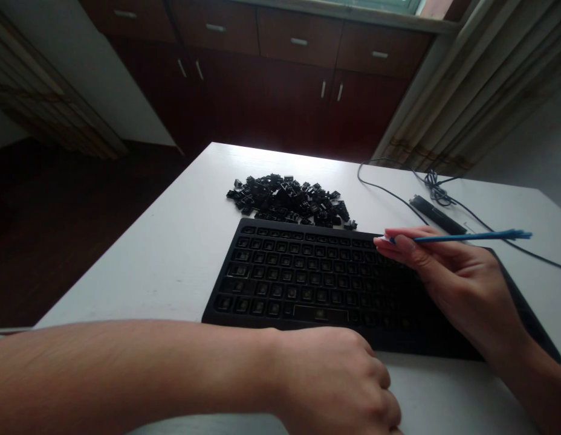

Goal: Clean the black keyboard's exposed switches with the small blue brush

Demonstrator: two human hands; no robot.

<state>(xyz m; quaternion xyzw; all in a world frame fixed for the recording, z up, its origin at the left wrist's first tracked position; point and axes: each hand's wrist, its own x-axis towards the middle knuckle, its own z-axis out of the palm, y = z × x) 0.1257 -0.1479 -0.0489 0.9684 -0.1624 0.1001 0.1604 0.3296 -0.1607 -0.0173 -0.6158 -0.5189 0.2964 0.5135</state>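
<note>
A black keyboard (308, 278) lies on the white table with its keycaps off, showing rows of bare switches. Behind it sits a heap of loose black keycaps (287, 199). My right hand (457, 278) rests over the keyboard's right part, pinching a thin blue stick (462, 238) between thumb and fingers. My left hand (335, 377) lies curled at the keyboard's front edge, its fingertips and palm hidden from view.
The white table (171, 254) has a near-left corner and a far edge beyond the keycaps. A black oblong device (437, 214) and a tangled dark cable (389, 187) lie at the far right. Brown cabinets and a curtain stand behind.
</note>
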